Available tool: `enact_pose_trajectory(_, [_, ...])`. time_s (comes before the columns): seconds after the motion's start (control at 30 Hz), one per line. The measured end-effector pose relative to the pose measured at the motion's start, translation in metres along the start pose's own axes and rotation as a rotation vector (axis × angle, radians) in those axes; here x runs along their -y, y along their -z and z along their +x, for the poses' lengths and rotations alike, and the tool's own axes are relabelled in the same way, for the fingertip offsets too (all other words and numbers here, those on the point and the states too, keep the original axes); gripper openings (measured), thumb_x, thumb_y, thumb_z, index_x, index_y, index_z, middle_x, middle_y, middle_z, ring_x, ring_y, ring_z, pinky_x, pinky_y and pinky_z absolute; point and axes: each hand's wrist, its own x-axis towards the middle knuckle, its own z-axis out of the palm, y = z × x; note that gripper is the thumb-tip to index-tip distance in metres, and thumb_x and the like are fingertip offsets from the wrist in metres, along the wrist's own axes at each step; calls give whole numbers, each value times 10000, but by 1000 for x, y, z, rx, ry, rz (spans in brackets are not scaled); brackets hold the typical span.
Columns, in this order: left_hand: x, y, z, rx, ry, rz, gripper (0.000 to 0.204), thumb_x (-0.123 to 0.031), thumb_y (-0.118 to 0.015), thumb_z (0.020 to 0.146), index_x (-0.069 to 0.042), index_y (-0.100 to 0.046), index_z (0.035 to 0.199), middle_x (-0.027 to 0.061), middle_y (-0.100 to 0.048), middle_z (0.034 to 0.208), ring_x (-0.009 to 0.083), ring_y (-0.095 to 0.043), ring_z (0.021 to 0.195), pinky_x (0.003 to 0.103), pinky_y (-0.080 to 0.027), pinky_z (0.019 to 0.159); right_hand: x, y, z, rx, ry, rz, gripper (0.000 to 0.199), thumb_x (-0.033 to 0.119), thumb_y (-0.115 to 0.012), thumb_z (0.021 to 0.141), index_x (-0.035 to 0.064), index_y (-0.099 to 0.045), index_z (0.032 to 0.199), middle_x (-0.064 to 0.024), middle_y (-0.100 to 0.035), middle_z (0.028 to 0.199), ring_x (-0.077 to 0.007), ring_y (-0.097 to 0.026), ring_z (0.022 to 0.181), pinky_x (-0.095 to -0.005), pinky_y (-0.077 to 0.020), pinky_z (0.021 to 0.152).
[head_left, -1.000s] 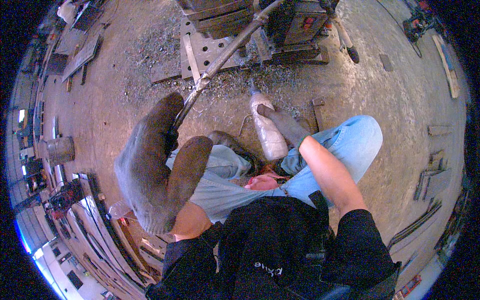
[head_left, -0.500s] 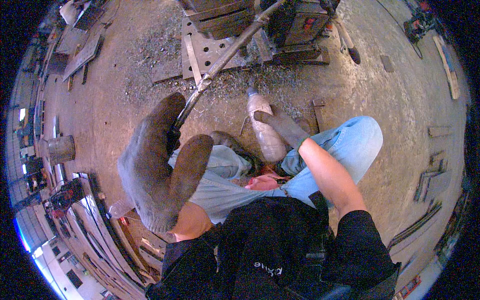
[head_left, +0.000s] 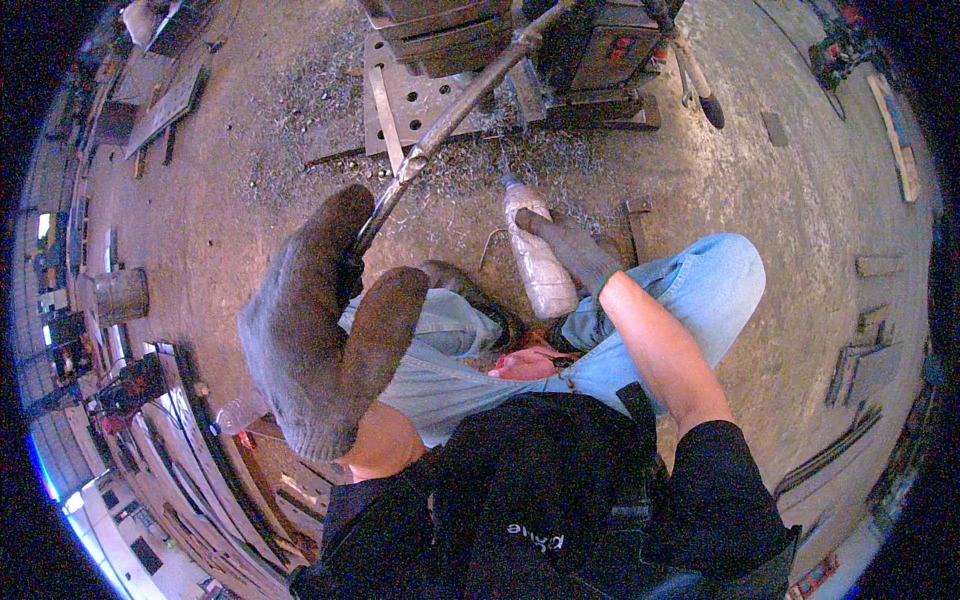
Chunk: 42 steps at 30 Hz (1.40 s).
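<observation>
My left hand (head_left: 320,320), in a dark grey knit glove, is wrapped round the lower end of a long metal lever (head_left: 450,120). The lever slants up and to the right toward a machine (head_left: 440,40) at the top. In my right hand (head_left: 570,250), also gloved, is a plastic bottle (head_left: 540,275) of cloudy pale fluid. Its narrow nozzle points up and away from me, toward metal shavings on the floor. The glove hides part of the bottle's right side.
A perforated metal plate (head_left: 385,100) lies under the machine, with a flat strip (head_left: 385,115) on it. Metal shavings (head_left: 300,140) litter the floor. A wrench (head_left: 687,85) hangs at the machine's right. A pink cloth (head_left: 530,364) lies between my legs; a bucket (head_left: 122,297) stands left.
The bottle in my right hand has shifted slightly right and become a little more tilted. My left hand and the lever have barely moved.
</observation>
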Motion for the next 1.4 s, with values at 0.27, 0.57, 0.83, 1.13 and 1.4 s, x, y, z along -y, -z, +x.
enact_pose_trajectory(0.27, [4,-5,2,-1,21,-64,475,-58,-647,866,27,-579,1329,178,-669,1239,235,-639,1126,351,-495,965,-6,-1,10,-17,19,-64,900,683,-661,813,-12,-529,1369,-208,-652,1224,-275,-665,1013,-390,-522,883])
enact_pose_trajectory(0.57, [1,-10,3,-103,55,-115,455,-170,-755,824,-29,-644,1241,101,-712,997,151,-646,888,301,-518,802,-4,-6,8,-98,248,-48,918,642,-689,810,-12,-475,1418,-193,-599,1323,-293,-594,1170,-397,-449,1027])
enact_pose_trajectory(0.83, [4,-16,4,-120,40,-157,444,-171,-771,816,-34,-655,1222,84,-718,951,138,-648,854,284,-527,772,-3,-7,9,-64,208,-32,903,670,-680,795,-38,-538,1339,-169,-661,1176,-256,-651,979,-369,-518,873])
enact_pose_trajectory(1.13, [3,-21,4,-81,93,-273,428,-87,-708,840,-27,-640,1258,92,-713,1043,157,-646,929,286,-525,821,14,-7,-13,-5,31,69,766,634,-679,823,-38,-645,1189,-117,-703,1025,-213,-670,832,-352,-529,759])
enact_pose_trajectory(1.4, [2,-10,5,-27,42,-57,434,-152,-697,830,-49,-629,1246,112,-709,1017,213,-663,909,354,-538,796,-1,-10,3,-56,289,-58,748,576,-692,847,-24,-601,1284,-135,-679,1132,-232,-656,974,-354,-519,867])
